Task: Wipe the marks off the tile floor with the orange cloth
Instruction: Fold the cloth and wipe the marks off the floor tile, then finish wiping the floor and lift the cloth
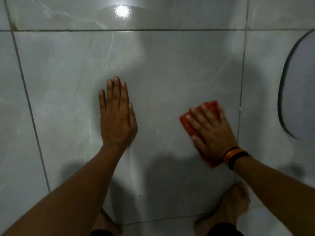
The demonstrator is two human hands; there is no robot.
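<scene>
An orange cloth [211, 106] lies flat on the glossy grey tile floor [170, 74], right of centre. My right hand [209, 133] presses down on it with fingers spread, covering most of it; the hand is slightly blurred. My left hand [117, 116] rests flat on the same tile, palm down, fingers together, holding nothing. Two small dark specks mark the tile, one [154, 131] between the hands and another [139, 195] nearer to me. Faint pale streaks cross the tile.
A grey rounded mat with a dark rim [300, 92] lies at the right edge. Dark grout lines frame the tile. A lamp's bright reflection [122, 11] shines at the top. My bare foot [233, 205] and knees sit at the bottom.
</scene>
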